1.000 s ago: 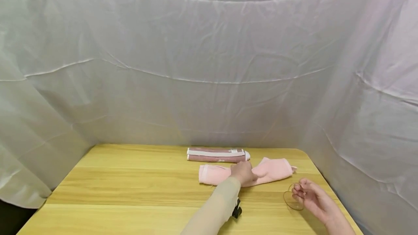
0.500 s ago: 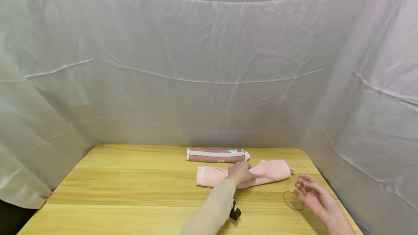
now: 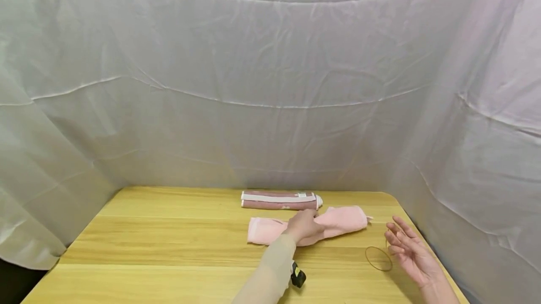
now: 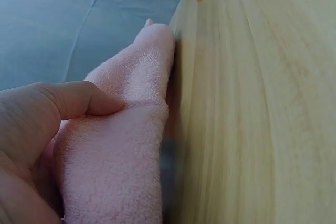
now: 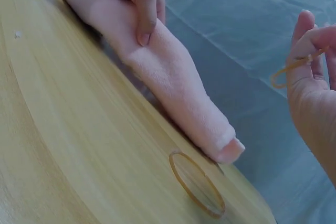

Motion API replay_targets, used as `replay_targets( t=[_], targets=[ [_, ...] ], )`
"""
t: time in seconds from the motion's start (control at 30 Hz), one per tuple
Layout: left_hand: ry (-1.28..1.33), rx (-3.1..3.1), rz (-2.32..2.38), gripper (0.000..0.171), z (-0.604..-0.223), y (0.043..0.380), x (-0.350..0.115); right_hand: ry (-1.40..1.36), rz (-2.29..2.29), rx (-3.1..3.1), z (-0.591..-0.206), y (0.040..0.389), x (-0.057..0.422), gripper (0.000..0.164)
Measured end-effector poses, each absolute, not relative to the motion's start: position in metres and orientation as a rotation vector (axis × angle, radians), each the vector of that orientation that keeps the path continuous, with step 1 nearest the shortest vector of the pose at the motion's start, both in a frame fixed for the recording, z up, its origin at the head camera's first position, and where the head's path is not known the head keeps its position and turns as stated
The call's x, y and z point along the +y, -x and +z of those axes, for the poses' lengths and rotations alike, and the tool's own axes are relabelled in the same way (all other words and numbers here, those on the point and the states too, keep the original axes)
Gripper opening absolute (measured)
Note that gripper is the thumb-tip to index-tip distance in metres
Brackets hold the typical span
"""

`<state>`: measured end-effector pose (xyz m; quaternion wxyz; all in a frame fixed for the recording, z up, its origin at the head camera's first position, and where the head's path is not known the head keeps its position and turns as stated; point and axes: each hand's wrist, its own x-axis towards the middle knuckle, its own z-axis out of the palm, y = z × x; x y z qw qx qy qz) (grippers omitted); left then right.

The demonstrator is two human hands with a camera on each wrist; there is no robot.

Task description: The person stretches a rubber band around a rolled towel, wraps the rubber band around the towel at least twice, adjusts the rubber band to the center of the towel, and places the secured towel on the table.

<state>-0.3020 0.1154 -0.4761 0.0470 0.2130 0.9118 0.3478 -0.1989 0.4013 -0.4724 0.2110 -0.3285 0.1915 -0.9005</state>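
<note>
A rolled pink towel (image 3: 344, 220) lies across the table's right half. My left hand (image 3: 303, 225) grips it near its middle, the thumb (image 4: 100, 100) pressing on the fluffy surface and the other fingers mostly hidden. To the right, my right hand (image 3: 413, 252) is raised over the table with its fingers partly bent. A thin tan rubber band (image 5: 286, 72) runs across those fingers in the right wrist view. Another rubber band (image 5: 181, 179) lies on the wood between that hand and the towel's right end.
Behind the pink towel sits a rolled mauve towel (image 3: 276, 204) with a white stripe, fairly close to it. The wooden table (image 3: 169, 247) ends at grey curtains (image 3: 270, 144) at the back and sides.
My left hand has shifted a little left and nearer, drawing the pink towel along. My right fingers have spread and risen slightly away from the band on the table.
</note>
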Motion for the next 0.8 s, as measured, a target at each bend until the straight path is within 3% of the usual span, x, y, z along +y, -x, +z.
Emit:
replay_targets(
  t=[0.23,0.57,0.8],
  targets=[
    [-0.647,2.776,1.154,0.030,-0.476,0.298,0.102,0.807,-2.535,0.671,-0.472,0.196,0.405,0.051],
    [-0.738,2.734,1.275,0.016,-0.470,0.294,0.087,0.691,-2.518,0.898,-0.469,0.198,0.400,0.057],
    [-0.789,2.767,1.320,0.016,-0.462,0.290,0.080,0.424,-2.464,1.201,-0.464,0.203,0.385,0.048]
  ],
)
